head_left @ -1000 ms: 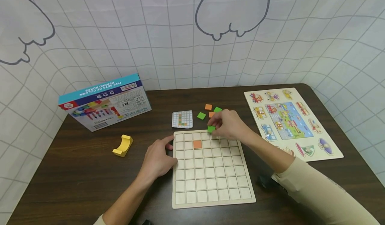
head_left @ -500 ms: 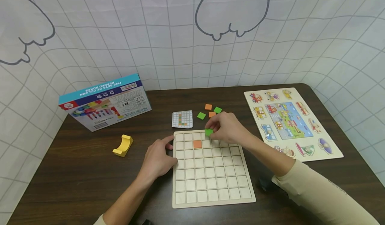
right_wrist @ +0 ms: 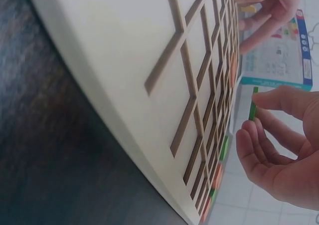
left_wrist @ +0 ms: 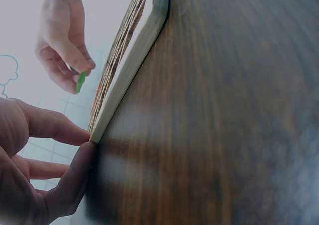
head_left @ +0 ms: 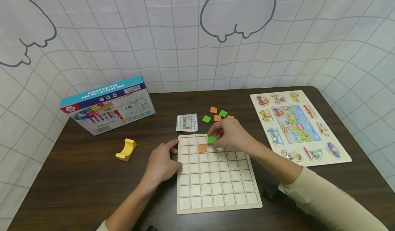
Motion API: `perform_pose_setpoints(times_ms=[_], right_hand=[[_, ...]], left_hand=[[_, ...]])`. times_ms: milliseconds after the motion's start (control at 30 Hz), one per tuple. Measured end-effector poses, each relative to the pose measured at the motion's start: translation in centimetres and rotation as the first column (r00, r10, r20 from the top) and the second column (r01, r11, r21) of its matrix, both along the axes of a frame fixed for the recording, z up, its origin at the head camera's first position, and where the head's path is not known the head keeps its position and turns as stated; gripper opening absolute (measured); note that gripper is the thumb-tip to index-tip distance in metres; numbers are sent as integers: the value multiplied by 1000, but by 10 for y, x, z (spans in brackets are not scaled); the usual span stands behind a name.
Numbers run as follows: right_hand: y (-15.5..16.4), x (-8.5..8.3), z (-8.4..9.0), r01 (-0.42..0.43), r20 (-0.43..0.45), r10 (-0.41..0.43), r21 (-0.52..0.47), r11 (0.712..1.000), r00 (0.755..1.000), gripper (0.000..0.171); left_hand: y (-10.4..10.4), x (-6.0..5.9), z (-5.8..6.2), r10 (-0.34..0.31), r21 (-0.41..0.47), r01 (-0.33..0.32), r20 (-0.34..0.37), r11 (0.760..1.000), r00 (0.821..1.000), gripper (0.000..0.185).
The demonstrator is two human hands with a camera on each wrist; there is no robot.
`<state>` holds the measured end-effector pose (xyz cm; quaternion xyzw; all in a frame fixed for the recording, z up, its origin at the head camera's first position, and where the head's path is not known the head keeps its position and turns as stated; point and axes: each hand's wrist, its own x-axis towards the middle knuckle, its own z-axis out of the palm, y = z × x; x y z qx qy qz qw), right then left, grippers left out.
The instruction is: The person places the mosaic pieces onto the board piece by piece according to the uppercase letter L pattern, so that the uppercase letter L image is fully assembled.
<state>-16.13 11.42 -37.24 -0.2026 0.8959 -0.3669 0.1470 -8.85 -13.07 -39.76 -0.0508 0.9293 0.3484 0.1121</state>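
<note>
Between thumb and fingers, my right hand (head_left: 231, 135) pinches a small green square tile (head_left: 211, 140) over the top row of a pale wooden grid board (head_left: 218, 201). In the right wrist view the green tile (right_wrist: 253, 104) shows edge-on, raised above the board. An orange tile (head_left: 202, 148) lies in a cell of the second row, just below and left of the green one. My left hand (head_left: 162, 162) touches the board's left edge near its upper corner with thumb and fingers, as the left wrist view shows at the board's edge (left_wrist: 130, 65).
Loose orange and green tiles (head_left: 217, 118) lie behind the board, beside a printed pattern card (head_left: 187, 122). A yellow curved block (head_left: 126, 150) and a toy box (head_left: 111, 107) stand to the left. A picture puzzle board (head_left: 296, 128) lies at right, partly under the right forearm.
My right hand has moved slightly left and toward me, carrying the green tile from the board's back edge to over the top row. The left hand and the board have stayed put.
</note>
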Motion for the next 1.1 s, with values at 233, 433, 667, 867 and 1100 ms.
perform_pose_setpoints(times_ms=[233,433,667,867,1100], right_hand=[[-4,5,-1,-10,25,10,9,1000,1000,24],[-8,9,-2,-20,-1,21,46,999,1000,22],[-13,14,-3,-25,2,25,40,999,1000,23],[-15,16,-6,-48,-15,48,41,998,999,22],[-19,19,-6,-68,-5,69,49,996,998,21]], left_hand=[[0,0,0,3,4,-3,-2,1000,1000,77],[0,0,0,1,1,-1,-3,1000,1000,77],[1,-1,-1,5,1,-5,9,1000,1000,78],[0,0,-1,4,3,-4,6,1000,1000,78],[1,0,0,7,4,-7,8,1000,1000,78]])
